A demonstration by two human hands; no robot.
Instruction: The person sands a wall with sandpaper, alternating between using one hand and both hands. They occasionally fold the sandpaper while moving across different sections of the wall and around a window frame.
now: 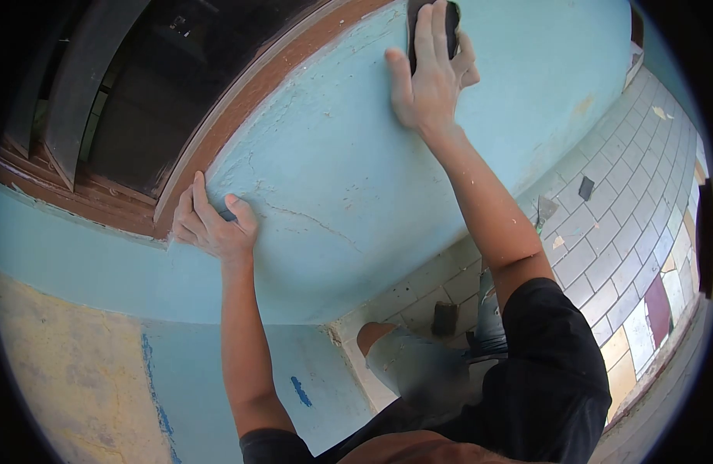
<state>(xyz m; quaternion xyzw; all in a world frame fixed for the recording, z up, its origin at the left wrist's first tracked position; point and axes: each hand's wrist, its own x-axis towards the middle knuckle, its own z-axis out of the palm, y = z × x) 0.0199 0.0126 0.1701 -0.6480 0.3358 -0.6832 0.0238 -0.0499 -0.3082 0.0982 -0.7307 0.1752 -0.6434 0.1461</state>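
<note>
My right hand [432, 85] presses a dark sheet, which looks like sandpaper [452, 29], against the light blue wall [333, 170], high up near the brown window frame [240, 93]. Its fingers lie long over the sheet, and the thumb sticks out to the left on the wall. Lower down, my left hand [221, 228] rests at the frame's bottom corner. Its fingers are bent and touch the frame and wall, with the thumb apart from them. The wall between my hands has a thin crack and rough, chipped patches.
Below, the tiled floor [604, 224] holds a scraper [545, 210], a small dark piece [586, 188], a dark block [444, 319] and paint flakes. Dark window shutters [85, 85] stand at the upper left. A bare yellowish patch [70, 371] shows on the lower left wall.
</note>
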